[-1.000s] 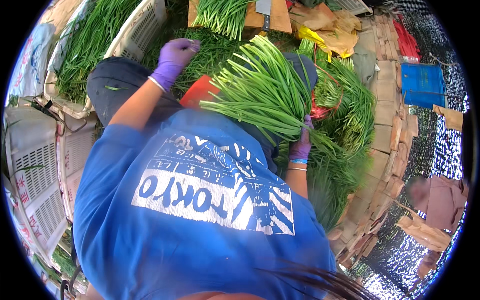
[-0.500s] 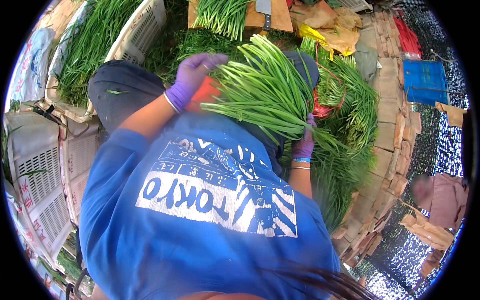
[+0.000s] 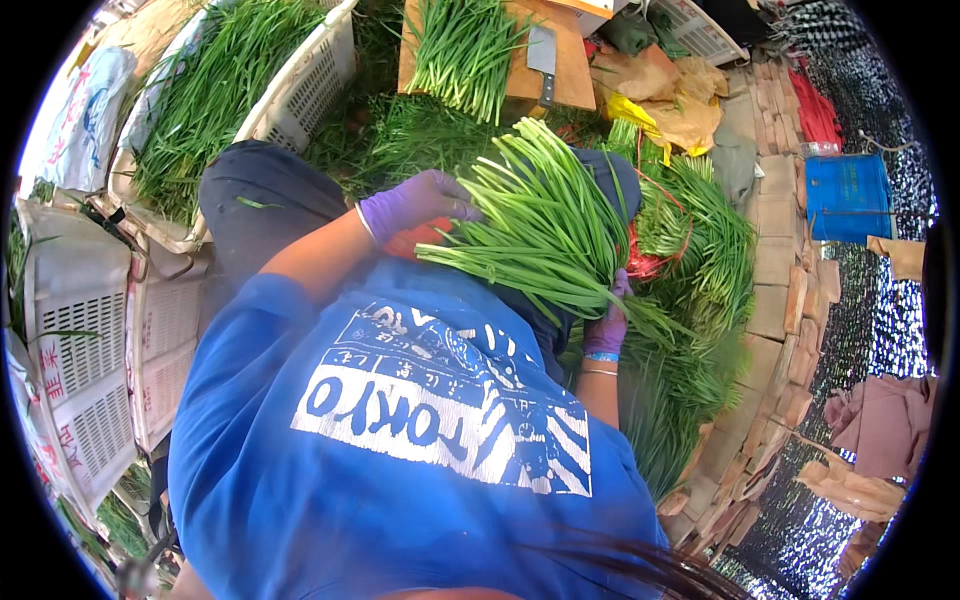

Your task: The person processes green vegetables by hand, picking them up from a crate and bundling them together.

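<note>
A loose bunch of garlic chives [image 3: 540, 215] is fanned out above my lap, pale cut ends pointing up and left. My right hand [image 3: 607, 318], in a purple glove, is closed round the leafy part at the bunch's lower right. My left hand [image 3: 415, 205], also gloved in purple, is at the bunch's left edge, its fingers bent and pinched at the outer strands. Leaves partly hide the fingertips of both hands. Something orange-red [image 3: 418, 238] shows beneath my left hand.
Tied chive bundles [image 3: 700, 225] lie at my right, beside stacked bricks [image 3: 775, 235]. Ahead, a knife [image 3: 543, 62] and more chives [image 3: 465, 55] rest on a wooden board [image 3: 575, 80]. White plastic crates [image 3: 300, 95] stand at left, one full of greens [image 3: 215, 95].
My left hand has moved right and down, onto the edge of the bunch. My right hand keeps its hold. The whole view has shifted slightly, showing more of the board.
</note>
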